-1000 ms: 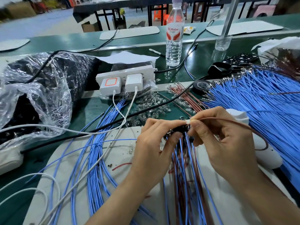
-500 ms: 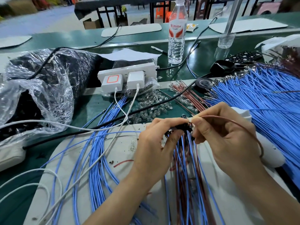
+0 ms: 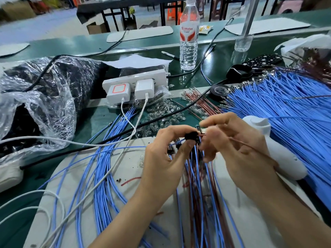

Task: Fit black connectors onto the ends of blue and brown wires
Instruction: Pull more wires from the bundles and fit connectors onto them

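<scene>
My left hand [image 3: 161,158] pinches a small black connector [image 3: 191,136] between thumb and fingers above the white work mat [image 3: 125,203]. My right hand [image 3: 238,147] holds a brown wire [image 3: 250,146] by its end, with the metal tip right at the connector's opening. The wire loops away to the right behind my right hand. Below my hands hangs a bundle of blue and brown wires [image 3: 198,185] with black connectors fitted. Loose blue wires [image 3: 100,176] lie fanned on the mat at left.
A large heap of blue wires [image 3: 286,108] fills the right side, with a white handheld tool [image 3: 279,154] beside it. Brown wires [image 3: 198,102], clear bulbs [image 3: 164,115], a power strip [image 3: 136,85], a water bottle [image 3: 189,36] and a plastic bag [image 3: 39,97] stand behind.
My right hand has brought the brown wire's tip down from above the connector to its opening. Both hands sit slightly lower and closer together.
</scene>
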Demonstrator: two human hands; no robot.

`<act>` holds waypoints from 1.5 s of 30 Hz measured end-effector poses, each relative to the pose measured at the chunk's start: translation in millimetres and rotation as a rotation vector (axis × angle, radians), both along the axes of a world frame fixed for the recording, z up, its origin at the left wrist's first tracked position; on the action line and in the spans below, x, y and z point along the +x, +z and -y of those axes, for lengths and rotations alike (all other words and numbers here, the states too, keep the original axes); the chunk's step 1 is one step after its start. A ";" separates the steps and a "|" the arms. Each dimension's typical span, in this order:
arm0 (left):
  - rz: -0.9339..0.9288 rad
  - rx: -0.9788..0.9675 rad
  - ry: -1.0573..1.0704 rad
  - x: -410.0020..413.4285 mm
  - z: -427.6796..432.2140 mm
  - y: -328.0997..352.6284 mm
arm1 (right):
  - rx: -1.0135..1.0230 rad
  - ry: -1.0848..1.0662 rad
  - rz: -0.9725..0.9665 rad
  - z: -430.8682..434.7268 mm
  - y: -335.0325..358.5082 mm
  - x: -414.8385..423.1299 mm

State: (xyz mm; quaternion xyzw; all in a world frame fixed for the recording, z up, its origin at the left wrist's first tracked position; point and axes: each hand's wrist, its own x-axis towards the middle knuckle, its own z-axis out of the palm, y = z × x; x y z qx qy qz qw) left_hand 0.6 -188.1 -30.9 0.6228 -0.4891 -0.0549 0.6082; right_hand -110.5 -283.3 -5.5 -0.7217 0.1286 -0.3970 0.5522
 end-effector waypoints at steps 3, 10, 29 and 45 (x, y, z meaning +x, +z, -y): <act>0.047 0.029 0.036 -0.3 -0.1 0.8 | 0.084 0.005 0.044 3.2 0.2 -0.1; 0.269 0.056 0.049 -2.0 1.4 -1.0 | 0.019 0.032 -0.199 10.2 -11.6 4.3; -0.658 -0.059 -0.233 6.5 2.0 5.2 | -0.019 -0.006 -0.337 0.1 -9.2 5.0; -1.331 -0.224 -0.250 20.2 2.8 14.7 | 0.277 1.128 -0.824 10.0 11.5 -11.7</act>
